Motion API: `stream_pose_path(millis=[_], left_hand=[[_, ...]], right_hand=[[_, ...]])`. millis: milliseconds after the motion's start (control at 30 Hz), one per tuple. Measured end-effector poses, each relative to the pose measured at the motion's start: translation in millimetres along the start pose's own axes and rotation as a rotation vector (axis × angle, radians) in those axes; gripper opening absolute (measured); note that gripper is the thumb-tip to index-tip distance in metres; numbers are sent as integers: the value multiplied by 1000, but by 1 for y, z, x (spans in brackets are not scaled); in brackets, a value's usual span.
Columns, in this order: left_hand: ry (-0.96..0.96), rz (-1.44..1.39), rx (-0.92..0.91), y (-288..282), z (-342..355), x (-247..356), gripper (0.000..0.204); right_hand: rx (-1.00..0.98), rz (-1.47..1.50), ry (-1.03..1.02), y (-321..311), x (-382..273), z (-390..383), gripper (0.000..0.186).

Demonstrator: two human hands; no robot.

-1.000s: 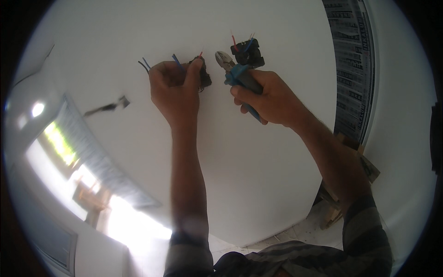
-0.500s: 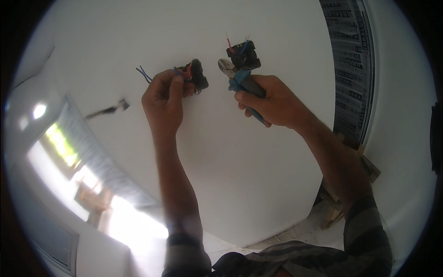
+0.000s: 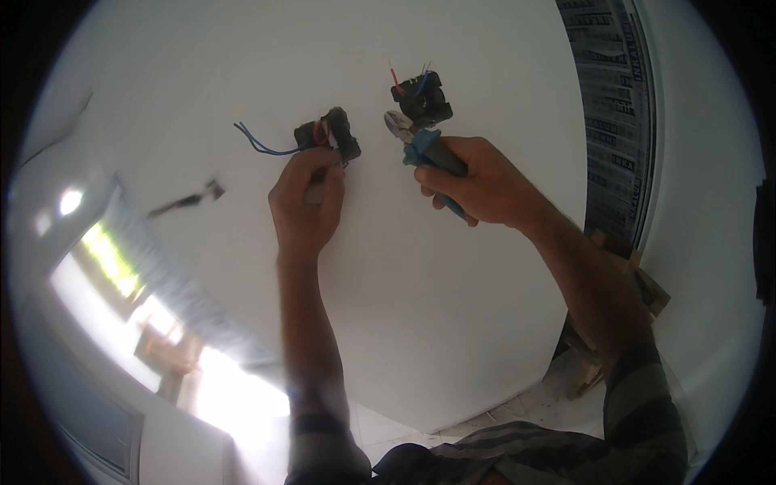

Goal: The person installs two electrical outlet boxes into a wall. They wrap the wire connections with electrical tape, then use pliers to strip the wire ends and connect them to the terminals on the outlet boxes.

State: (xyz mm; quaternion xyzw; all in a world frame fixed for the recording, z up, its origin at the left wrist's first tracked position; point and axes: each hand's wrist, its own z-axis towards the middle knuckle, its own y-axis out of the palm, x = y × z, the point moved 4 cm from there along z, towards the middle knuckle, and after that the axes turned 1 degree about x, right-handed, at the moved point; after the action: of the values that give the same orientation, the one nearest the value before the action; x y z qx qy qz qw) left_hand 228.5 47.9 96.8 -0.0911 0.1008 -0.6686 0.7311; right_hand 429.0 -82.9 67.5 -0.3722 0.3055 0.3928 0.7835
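Note:
Two black electrical boxes are set in the white wall in front of me. My left hand (image 3: 307,202) is at the lower edge of the left box (image 3: 346,133), thumb and fingers drawn together; what they pinch, if anything, is hidden. Blue wires (image 3: 263,148) stick out to the left of this box, and a red wire (image 3: 321,129) loops in it. My right hand (image 3: 489,178) grips diagonal cutting pliers (image 3: 436,152) with blue and dark handles, their jaws just below the right box (image 3: 426,103). From that box rise a red wire (image 3: 394,78) and a blue wire (image 3: 423,81) with bare ends.
Farther left, another dark opening (image 3: 212,191) shows in the wall. A window frame (image 3: 602,121) wrapped in printed film runs along the right. Wooden pieces (image 3: 651,291) lie beyond my right arm. Bright daylight enters through an opening (image 3: 234,396) at lower left.
My left hand has let go of the blue wire and moved down and right to the box's lower edge. The blue wires now stretch out left. The pliers have hardly moved.

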Motion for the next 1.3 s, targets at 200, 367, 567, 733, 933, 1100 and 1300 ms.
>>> stream_pose_path(millis=[200,367,567,733,933,1100,1300], left_hand=[[-6,146,111,21,15,15,11],[-81,125,228,30,13,17,11],[-98,148,289,35,10,15,13],[-272,-52,281,45,7,26,12],[-130,22,291,42,13,25,8],[-109,5,281,43,17,21,8],[-154,-55,261,43,16,17,7]], right_hand=[[26,-36,-11,4,-1,2,26],[102,-206,-139,2,-7,3,20],[256,-554,-272,8,-8,4,19],[306,-652,-348,12,0,12,21],[317,-673,-371,13,-4,14,20],[325,-707,-353,14,-8,17,20],[360,-821,-304,20,-12,18,32]])
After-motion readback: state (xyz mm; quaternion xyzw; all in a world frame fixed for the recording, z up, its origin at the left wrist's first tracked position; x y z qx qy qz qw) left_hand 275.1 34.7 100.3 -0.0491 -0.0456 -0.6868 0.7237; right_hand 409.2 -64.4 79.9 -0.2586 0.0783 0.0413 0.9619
